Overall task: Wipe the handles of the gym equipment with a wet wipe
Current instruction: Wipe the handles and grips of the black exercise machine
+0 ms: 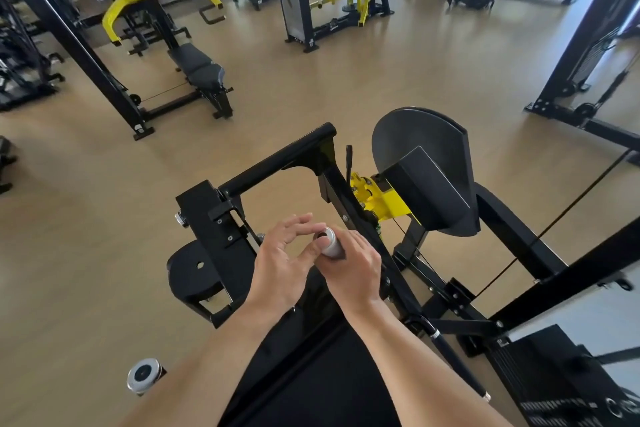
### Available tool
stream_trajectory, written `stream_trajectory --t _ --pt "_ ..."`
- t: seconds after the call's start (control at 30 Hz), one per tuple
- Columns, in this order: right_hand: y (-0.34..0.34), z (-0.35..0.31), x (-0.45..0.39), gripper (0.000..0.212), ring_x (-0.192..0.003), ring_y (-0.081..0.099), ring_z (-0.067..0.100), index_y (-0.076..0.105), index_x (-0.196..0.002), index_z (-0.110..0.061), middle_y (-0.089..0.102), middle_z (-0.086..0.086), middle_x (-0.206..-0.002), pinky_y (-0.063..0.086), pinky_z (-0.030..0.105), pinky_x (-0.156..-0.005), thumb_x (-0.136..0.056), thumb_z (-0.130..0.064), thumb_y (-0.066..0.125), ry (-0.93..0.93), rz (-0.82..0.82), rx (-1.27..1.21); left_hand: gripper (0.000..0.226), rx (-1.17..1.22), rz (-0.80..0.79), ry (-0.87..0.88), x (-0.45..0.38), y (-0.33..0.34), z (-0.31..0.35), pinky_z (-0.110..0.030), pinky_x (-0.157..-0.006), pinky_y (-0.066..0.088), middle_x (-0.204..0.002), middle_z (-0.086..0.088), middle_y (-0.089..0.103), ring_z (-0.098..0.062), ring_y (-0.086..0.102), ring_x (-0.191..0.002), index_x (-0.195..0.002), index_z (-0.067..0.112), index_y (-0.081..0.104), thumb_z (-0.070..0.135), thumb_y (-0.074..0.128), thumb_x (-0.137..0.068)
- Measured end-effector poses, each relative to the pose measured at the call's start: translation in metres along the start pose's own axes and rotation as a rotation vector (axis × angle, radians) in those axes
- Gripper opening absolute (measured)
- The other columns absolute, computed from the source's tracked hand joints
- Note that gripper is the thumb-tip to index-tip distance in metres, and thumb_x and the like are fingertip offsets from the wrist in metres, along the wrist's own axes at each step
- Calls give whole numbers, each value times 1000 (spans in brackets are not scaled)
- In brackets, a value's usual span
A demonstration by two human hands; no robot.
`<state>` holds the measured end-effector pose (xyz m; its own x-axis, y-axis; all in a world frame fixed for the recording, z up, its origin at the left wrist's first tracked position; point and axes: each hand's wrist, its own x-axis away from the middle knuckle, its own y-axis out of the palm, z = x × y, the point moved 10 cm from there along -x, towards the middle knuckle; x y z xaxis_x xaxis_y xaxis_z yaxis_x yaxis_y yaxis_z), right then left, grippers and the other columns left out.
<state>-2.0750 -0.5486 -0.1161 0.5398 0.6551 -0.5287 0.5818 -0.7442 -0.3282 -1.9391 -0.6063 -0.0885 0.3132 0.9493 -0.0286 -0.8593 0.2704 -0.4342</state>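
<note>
Two hands meet on one handle [329,245], a short bar with a silver end cap that points up and away from the person, its long axis running back down under the right hand [353,267] toward the black machine frame [221,218]. That hand is wrapped around the dark grip just below the cap, fingers closed on it. The left hand [284,260] sits just beside it on the left, thumb touching the cap's side and the other fingers loosely spread above it, pinching nothing I can make out. No wet wipe is visible in either hand; it may be hidden under the right palm, but I cannot tell.

Judging from this, the wipe would travel along the bar's axis, from cap down to frame, and the right hand is the one already placed for it.

Further out, a second capped handle [145,374] sits low on the left, well apart. A black shroud [429,177] and yellow bracket [377,198] stand beyond on the right, clear of the grip. Other machines stand across the tan floor [311,80].
</note>
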Motion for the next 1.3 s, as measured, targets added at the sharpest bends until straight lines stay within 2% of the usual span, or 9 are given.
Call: stream_trajectory --t 0.2,0.4,0.53,0.67,0.77,0.87,1.03,1.2,1.3 --pt "3 11 4 37 -72 67 11 74 -93 -12 73 -3 -81 56 22 -69 -88 -49 70 -23 16 24 20 -18 15 11 1 -1 2 -35 -112 41 -127 25 61 -2 47 -134 -103 44 74 46 75 -83" --pt "13 39 10 32 -67 66 14 70 -87 -13 70 -4 -76 59 38 -62 -71 -32 91 79 -127 144 22 -4 26 9 2 0 1 -45 -113 42 -126 23 62 -6 48 -134 -103 49 72 51 74 -81" --pt "9 7 -5 38 -77 70 14 74 -101 -12 74 -2 -86 55 28 -72 -80 -44 75 -8 -109 28 19 43 52 7 4 0 0 -41 -111 45 -122 21 66 -2 53 -129 -102 41 76 43 77 -83" --pt "8 42 18 45 -97 70 18 71 -121 -16 75 -1 -104 57 40 -87 -79 -25 85 128 -234 139 21 50 51 -25 5 0 -3 -40 -113 43 -123 23 65 -2 52 -130 -103 42 76 46 77 -83" --pt "4 62 40 54 -123 60 16 61 -137 -22 68 -4 -128 48 43 -108 -85 -19 79 215 -320 174 19 50 53 -14 6 0 -2 -39 -113 43 -122 24 65 0 52 -130 -101 43 75 46 77 -83" --pt "-1 43 38 68 -134 43 3 46 -148 -29 58 -8 -143 36 31 -114 -88 -19 76 159 -285 149 19 59 60 -23 6 0 -4 -37 -112 44 -122 22 66 -2 52 -130 -101 43 76 44 77 -82" --pt "8 0 40 91 -149 20 1 7 -161 -30 19 -16 -164 18 21 -120 -94 -40 67 109 -399 -10 21 79 55 -24 7 0 -4 -26 -106 47 -122 22 65 -1 53 -129 -103 43 76 43 78 -82" --pt "8 21 56 88 -154 3 4 8 -162 -27 5 -16 -169 13 49 -126 -92 -79 21 181 -445 -114 20 86 65 -9 7 0 -4 -39 -110 47 -121 20 67 -3 54 -129 -100 45 75 44 78 -80" --pt "4 30 57 91 -154 7 4 17 -161 -27 15 -18 -166 13 51 -126 -89 -83 14 286 -398 -196 20 88 64 -5 7 0 -4 -36 -110 46 -120 21 67 -1 53 -129 -100 46 75 46 76 -81"
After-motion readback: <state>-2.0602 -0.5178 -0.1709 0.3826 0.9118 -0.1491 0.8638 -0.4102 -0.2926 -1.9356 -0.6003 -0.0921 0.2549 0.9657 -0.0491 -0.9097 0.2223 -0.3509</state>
